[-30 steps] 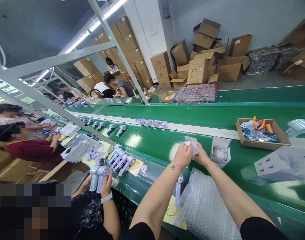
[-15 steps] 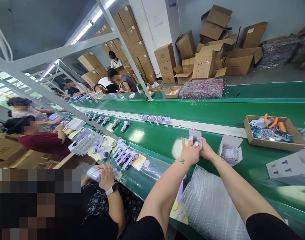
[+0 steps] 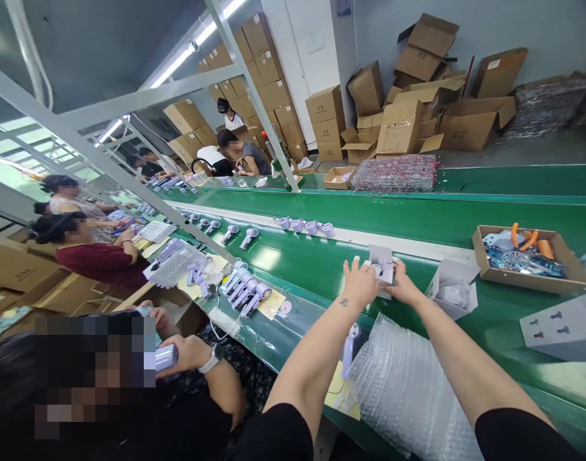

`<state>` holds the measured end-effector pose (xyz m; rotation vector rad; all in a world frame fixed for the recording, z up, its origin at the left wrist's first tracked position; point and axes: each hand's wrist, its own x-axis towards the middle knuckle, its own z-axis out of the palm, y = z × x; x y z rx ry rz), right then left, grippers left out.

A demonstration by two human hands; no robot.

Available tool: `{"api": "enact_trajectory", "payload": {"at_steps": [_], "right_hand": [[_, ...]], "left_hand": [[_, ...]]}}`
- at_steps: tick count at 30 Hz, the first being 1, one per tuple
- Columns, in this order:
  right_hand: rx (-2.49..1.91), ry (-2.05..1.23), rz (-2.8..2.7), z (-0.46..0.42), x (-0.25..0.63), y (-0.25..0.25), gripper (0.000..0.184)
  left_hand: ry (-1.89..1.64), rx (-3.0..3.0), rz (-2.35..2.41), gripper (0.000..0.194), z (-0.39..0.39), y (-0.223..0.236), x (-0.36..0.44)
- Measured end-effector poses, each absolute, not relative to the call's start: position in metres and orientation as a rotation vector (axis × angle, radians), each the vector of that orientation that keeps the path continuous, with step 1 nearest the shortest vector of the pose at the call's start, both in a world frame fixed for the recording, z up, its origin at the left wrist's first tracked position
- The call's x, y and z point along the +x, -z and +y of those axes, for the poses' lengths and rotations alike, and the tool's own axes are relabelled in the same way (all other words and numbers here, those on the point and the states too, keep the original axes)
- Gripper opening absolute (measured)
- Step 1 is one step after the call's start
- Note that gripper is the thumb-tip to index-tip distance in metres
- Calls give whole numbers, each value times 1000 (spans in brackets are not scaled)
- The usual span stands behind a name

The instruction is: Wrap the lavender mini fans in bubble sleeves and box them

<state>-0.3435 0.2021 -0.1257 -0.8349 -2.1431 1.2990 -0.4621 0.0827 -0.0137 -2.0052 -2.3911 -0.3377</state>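
A small white box (image 3: 381,255) with its lid flap raised is between my two hands over the green belt. My right hand (image 3: 404,283) grips its right side, with the thumb near the top edge. My left hand (image 3: 360,282) is on its left side, fingers bent over the opening. What lies inside is mostly hidden by my fingers. Just right of my right hand stands another open white box (image 3: 459,310) with a clear-wrapped item in it. Below my forearms lies a stack of bubble wrap (image 3: 408,384). A lilac handheld fan (image 3: 349,351) lies left of the wrap.
A cardboard tray (image 3: 528,280) of blue and orange parts sits at the right, near a larger white box (image 3: 562,330). Several lilac fans (image 3: 245,291) lie at left. A co-worker's hand (image 3: 190,352) holds a lilac item close by. A metal post (image 3: 269,109) slants overhead.
My left hand's fingers have spread across the box top, and the box sits slightly lower. The camera view has shifted a little. The nearby co-worker has leaned in and raised the lilac item.
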Motion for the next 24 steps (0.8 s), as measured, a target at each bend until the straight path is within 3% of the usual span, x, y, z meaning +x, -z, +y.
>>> {"api": "enact_trajectory", "payload": {"at_steps": [3,5,9,12,15,19,20,22,24], "right_hand": [[-916,-1189,-2089,196,-335,121,99],[-984,-1009,-2035,189,-329,114,98],[-992,-753,-1976,166,-323,89,60],[-1041,-1039,-1804,135,-318,69,47],[-1102,-1441,-1655,86,-300,59,43],[-1166,-1796,-1607,8,-259,69,30],[-1209,-1879,-1533,-10,-250,75,28],[-1316,-1980,-1340,-43,-234,87,25],[-1413,-1980,-1160,-70,-223,97,21]], "left_hand": [[714,-1754,-2514,25,27,27,-468],[738,-1569,-2837,24,-21,54,-468],[423,-1441,-3456,46,-89,114,-443],[462,-1319,-3564,41,-97,123,-420],[767,-1231,-3527,36,-104,89,-441],[1044,-1188,-3325,50,-167,32,-570],[1328,-1191,-3134,52,-187,26,-610],[1740,-1038,-2680,53,-219,29,-675],[1692,-1243,-2625,49,-232,46,-710]]}}
